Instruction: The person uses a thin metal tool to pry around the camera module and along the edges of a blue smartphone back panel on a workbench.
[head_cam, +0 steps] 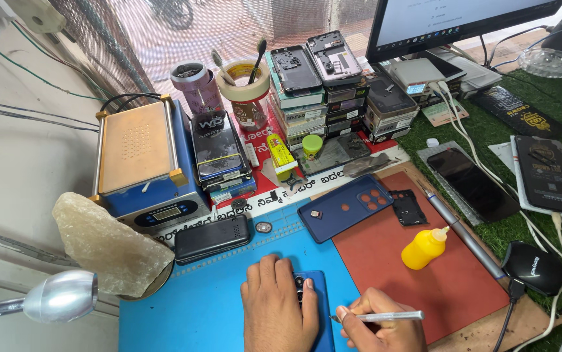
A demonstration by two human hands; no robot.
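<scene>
- Blue phone [318, 306] lies on the blue mat [189, 306] at the bottom centre of the frame, partly under the left hand [279, 306].
- Left hand rests flat on the phone, fingers spread and pressing, not curled round it.
- Right hand [380, 326], lower right of centre, pinches a thin metal tool [385, 317], its tip just beside the phone's edge.
- Above them lies a blue back cover [345, 208]; a yellow bottle [425, 248] stands on the red mat [424, 274].
- Heating plate [139, 156] sits upper left, a lamp [59, 296] lower left.
</scene>
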